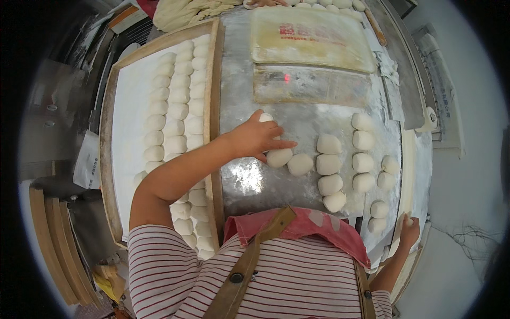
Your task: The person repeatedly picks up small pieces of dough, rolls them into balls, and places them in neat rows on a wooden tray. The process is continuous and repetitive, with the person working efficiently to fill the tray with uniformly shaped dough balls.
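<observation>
My left hand (259,137) curls around white dough pieces on the floured metal table (239,91). One dough piece (265,117) shows between thumb and fingers, while another (279,158) touches the hand's near side. Next to that lies a further dough piece (301,164). Several more dough pieces (329,164) stand in short rows to the right. At the far right, my right hand (410,231) is closed beside a long cream-coloured strip (406,175). Something pale shows at its fingertips, too small to name.
A wooden tray (214,99) on the left holds columns of dough pieces (179,95) on white lining. Beyond are a printed, floury yellowish sheet (310,40), a large dough mass (191,12) and a rolling pin (375,28). Another person's hand (267,2) is at the top edge.
</observation>
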`<move>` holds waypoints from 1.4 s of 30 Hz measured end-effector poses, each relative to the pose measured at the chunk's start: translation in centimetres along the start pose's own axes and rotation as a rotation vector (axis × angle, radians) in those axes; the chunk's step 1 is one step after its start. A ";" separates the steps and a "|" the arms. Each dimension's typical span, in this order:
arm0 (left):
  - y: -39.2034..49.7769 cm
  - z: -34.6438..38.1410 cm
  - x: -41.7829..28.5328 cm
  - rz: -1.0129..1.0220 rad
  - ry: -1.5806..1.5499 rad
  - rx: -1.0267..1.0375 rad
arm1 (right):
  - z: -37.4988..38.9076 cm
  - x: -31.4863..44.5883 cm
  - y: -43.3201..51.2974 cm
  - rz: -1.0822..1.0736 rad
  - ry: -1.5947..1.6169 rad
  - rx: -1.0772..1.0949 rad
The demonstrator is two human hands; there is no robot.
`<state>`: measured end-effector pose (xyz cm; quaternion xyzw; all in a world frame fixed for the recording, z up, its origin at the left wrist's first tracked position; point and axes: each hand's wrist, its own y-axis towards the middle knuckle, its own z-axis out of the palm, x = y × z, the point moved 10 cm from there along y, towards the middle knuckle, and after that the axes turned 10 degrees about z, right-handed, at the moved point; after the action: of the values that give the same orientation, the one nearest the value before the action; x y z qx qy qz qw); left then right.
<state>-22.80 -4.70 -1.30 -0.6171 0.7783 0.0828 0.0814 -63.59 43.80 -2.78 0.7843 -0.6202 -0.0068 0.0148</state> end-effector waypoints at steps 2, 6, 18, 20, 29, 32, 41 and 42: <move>-0.5 0.4 0.0 -0.018 -0.009 -0.037 | 0.2 1.9 1.0 -0.075 0.021 -0.028; -0.3 0.0 1.0 -0.062 -0.044 -0.083 | 0.7 7.5 4.2 -0.247 0.037 -0.092; -10.6 -2.8 6.9 -0.803 -1.369 -1.148 | 1.7 20.5 12.3 -0.324 0.072 0.069; -15.4 -5.4 5.2 -0.468 -1.019 -1.249 | 1.4 21.2 12.6 -0.349 0.128 0.107; -41.7 -7.3 1.8 -1.351 -0.526 -1.515 | -9.4 41.5 -5.0 -0.736 0.787 0.265; -46.3 -6.4 3.8 -1.468 -0.147 -1.230 | -7.3 48.3 -12.7 -0.846 0.815 0.476; -49.9 0.0 6.2 -1.912 0.125 -0.534 | -6.7 46.7 -15.6 -0.999 0.716 0.188; -50.7 0.3 5.8 -1.943 0.098 -0.522 | -7.4 44.3 -14.0 -0.937 0.711 0.186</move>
<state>25.27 -21.48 -4.40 -0.9856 -0.1020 0.1230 -0.0563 -39.55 4.02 4.49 0.9265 -0.1630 0.3050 0.1482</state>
